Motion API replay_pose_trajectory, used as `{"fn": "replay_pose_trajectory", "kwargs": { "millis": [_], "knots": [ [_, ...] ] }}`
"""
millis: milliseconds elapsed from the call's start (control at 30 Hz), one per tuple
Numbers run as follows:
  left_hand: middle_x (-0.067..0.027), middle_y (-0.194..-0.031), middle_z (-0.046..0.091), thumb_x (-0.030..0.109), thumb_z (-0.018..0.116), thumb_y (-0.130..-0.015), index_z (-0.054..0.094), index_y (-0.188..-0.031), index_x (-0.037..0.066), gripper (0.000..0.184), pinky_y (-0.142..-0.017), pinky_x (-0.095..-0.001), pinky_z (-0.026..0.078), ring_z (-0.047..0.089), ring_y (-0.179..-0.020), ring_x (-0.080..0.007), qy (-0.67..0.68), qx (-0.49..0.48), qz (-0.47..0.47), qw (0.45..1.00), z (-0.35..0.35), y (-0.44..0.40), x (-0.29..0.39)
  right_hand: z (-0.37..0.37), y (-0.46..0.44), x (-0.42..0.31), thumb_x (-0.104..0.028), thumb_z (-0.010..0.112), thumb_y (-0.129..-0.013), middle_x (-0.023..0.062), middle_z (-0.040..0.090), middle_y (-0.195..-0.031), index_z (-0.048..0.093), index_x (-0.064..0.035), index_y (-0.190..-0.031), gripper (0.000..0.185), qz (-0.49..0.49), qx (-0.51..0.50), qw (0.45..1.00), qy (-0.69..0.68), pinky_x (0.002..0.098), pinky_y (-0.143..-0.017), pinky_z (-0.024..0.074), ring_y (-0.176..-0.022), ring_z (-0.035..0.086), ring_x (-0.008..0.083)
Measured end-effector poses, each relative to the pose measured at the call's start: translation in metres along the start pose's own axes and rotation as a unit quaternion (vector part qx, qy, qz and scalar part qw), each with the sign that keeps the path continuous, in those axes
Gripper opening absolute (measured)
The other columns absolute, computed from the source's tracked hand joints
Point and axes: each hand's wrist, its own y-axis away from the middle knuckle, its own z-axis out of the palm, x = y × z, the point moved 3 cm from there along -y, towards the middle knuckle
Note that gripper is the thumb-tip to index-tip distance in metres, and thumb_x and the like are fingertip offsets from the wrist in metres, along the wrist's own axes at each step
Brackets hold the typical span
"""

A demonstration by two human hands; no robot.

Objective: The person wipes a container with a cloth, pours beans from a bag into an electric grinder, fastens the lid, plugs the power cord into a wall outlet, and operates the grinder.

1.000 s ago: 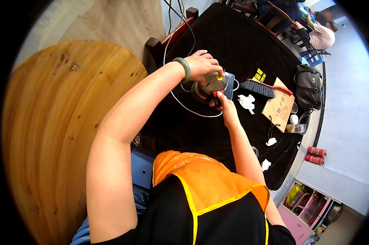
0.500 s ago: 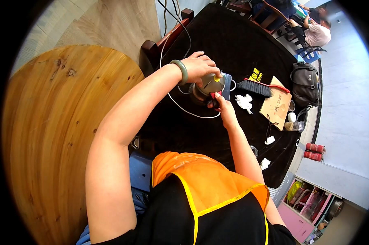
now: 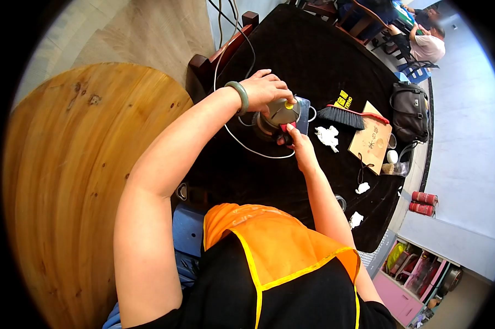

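A rounded, lidded pot (image 3: 284, 113), kettle-like, with a see-through lid and a yellow knob on top, stands on the dark-covered table beside a flat grey-blue plate (image 3: 304, 118). My left hand (image 3: 265, 92), a green bangle at its wrist, curves over the lid from the far left, fingertips by the yellow knob. From the near right, my right hand (image 3: 299, 141) grips the pot's red-and-black handle (image 3: 285, 135), thumb on the red part. My hands hide much of the pot's side.
A black-bristled brush (image 3: 340, 116) with a red handle lies across a cardboard piece (image 3: 369, 143). Crumpled tissues (image 3: 328, 138) and a white cable (image 3: 253, 149) are on the table. A dark bag (image 3: 410, 112) stands at right, a round wooden table (image 3: 94, 181) at left. People sit far off.
Both hands stay on the pot in nearly the same pose. The view has shifted very slightly. A seated person in the background has moved an arm.
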Motion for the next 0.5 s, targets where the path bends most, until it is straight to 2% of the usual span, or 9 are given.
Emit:
{"fn": "replay_pose_trajectory", "kwargs": {
  "millis": [133, 500],
  "knots": [
    [0.0011, -0.133, 0.056, 0.011, 0.085, -0.066, 0.056, -0.132, 0.027, 0.074, -0.12, -0.0486, 0.022, 0.045, -0.132, -0.0241, -0.001, 0.0, -0.003, 1.0, -0.0005, 0.0, 0.0002, -0.0004, -0.0003, 0.0006, -0.053, 0.052, -0.095, -0.0008, 0.068, -0.084, 0.07, -0.0089, -0.098, 0.048, 0.002, 0.0, 1.0, 0.004, 0.03, -0.083, 0.0391, -0.086, 0.06, 0.0107],
    [0.0002, -0.13, 0.056, 0.01, 0.085, -0.065, 0.057, -0.131, 0.026, 0.074, -0.12, -0.0488, 0.022, 0.045, -0.132, -0.0248, 0.012, 0.001, -0.003, 1.0, 0.0, -0.0001, 0.0, -0.0002, -0.0002, 0.0012, -0.056, 0.052, -0.093, -0.0002, 0.069, -0.087, 0.068, -0.0084, -0.109, 0.053, 0.017, 0.005, 1.0, 0.008, 0.0335, -0.085, 0.0399, -0.087, 0.061, 0.0115]
  ]
}}
